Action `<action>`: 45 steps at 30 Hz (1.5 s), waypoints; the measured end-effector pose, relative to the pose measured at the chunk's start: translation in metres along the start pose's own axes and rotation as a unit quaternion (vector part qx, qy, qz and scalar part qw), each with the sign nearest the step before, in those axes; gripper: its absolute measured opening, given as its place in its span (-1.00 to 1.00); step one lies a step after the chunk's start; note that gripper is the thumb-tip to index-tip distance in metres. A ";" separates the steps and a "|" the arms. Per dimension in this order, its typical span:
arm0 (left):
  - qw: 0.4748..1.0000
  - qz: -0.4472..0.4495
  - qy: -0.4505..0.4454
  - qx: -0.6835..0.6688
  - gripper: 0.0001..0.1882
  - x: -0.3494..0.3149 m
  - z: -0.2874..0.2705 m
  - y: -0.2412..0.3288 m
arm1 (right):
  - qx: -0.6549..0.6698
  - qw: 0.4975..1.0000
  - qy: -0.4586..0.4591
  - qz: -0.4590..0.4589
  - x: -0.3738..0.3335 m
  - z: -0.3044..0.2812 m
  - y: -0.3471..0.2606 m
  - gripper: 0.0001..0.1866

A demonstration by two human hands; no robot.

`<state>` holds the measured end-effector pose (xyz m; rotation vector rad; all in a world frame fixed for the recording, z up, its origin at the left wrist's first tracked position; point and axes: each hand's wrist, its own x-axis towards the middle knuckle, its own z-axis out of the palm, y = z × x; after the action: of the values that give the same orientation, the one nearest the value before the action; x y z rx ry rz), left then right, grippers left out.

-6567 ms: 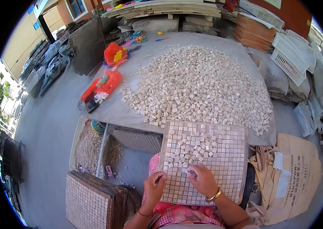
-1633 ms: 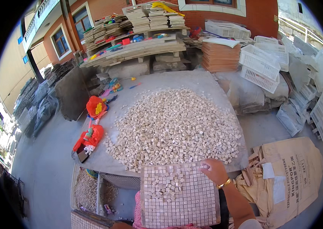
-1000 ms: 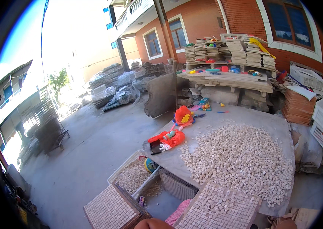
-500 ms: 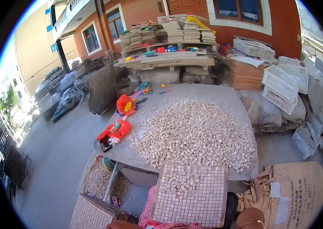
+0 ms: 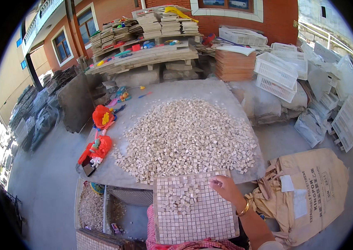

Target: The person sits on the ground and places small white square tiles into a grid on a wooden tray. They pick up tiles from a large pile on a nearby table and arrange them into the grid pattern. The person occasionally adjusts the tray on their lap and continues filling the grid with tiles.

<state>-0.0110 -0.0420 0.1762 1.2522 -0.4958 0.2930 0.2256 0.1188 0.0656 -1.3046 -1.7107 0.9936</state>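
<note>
A square mosaic board (image 5: 201, 225) rests on my lap, its grid filled with rows of small pale stone tiles. A heap of loose tiles (image 5: 180, 198) lies on its upper left part. My right hand (image 5: 226, 189), with a gold bangle at the wrist, is over the board's upper right corner. Its fingers are drawn together, fingertips at the tile rows; whatever they may hold is too small to make out. Beyond the board, a large pile of stone tiles (image 5: 189, 137) covers much of the grey table (image 5: 139, 93). My left hand is out of view.
Red plastic bags (image 5: 101, 146) with small toys lie along the table's left edge. Below left stand a crate of tile pieces (image 5: 91, 210) and another tiled board (image 5: 93, 241). A large tan sack (image 5: 322, 187) lies at right. White plastic crates (image 5: 274, 75) and stacked boards (image 5: 147, 29) stand behind.
My right hand has come up from the lower right onto the board's upper right corner. The view has shifted to the right, so the scene sits further left.
</note>
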 end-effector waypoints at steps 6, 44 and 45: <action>0.963 -0.073 0.261 -0.012 -0.49 -0.061 -0.008 -0.016 | -0.217 0.976 0.030 -0.010 0.032 0.028 0.049 -0.75; 0.845 -0.194 0.496 0.043 -0.49 -0.078 -0.034 -0.054 | -0.264 0.961 0.056 -0.068 0.048 -0.010 0.087 -0.89; 0.846 -0.189 0.497 0.035 -0.48 -0.078 -0.034 -0.056 | -0.264 0.960 0.051 -0.073 0.050 -0.012 0.089 -0.90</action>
<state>-0.0450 -0.0222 0.0824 1.0660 0.6592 0.5716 0.2611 0.1846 -0.0042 -1.4939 -2.0357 0.3819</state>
